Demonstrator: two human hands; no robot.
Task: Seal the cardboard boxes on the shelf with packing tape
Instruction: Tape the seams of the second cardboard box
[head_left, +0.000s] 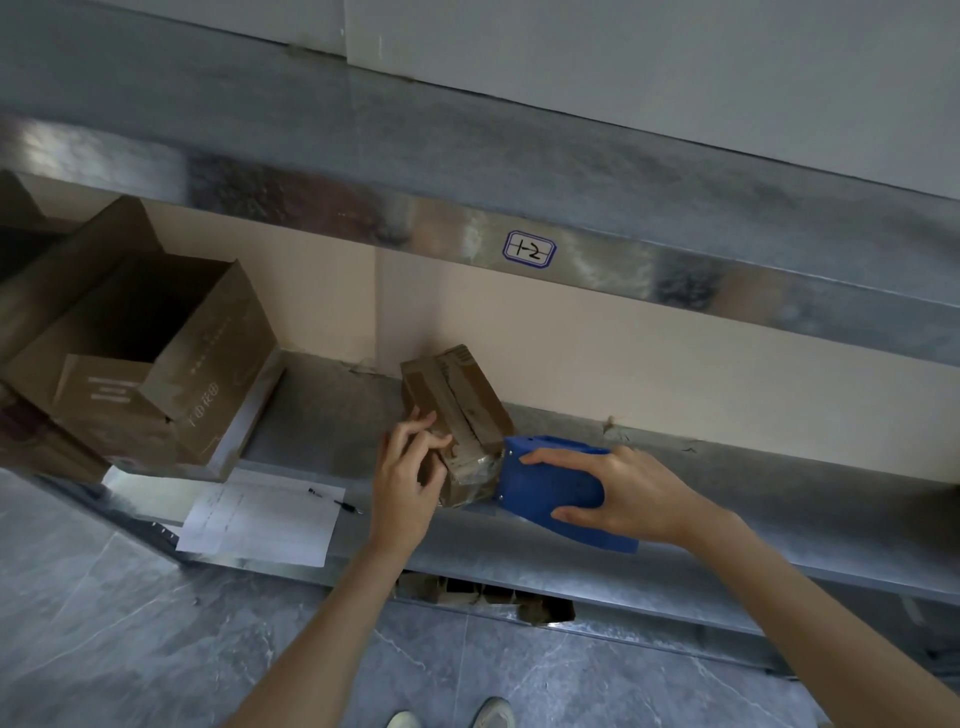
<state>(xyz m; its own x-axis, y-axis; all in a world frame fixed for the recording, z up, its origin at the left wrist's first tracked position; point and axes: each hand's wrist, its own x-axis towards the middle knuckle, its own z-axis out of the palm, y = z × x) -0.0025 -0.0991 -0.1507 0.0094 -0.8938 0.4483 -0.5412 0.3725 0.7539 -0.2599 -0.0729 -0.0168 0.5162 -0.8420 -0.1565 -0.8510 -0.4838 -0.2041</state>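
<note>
Sealing is under way on the small box (457, 400) near the front edge of the shelf (727, 519): the left hand (408, 478) curls against its side, and the right hand (623, 493) grips the blue tape dispenser (545, 483) at its near end. Tape seemingly covers that end; the large box (208, 374) at the left end stands open.

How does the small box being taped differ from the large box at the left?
The small box is closed and taped; the large box stands open, flaps up. The left hand holds the small box, the blue tape dispenser at its end; nothing touches the large box. Both are brown cardboard.
</note>
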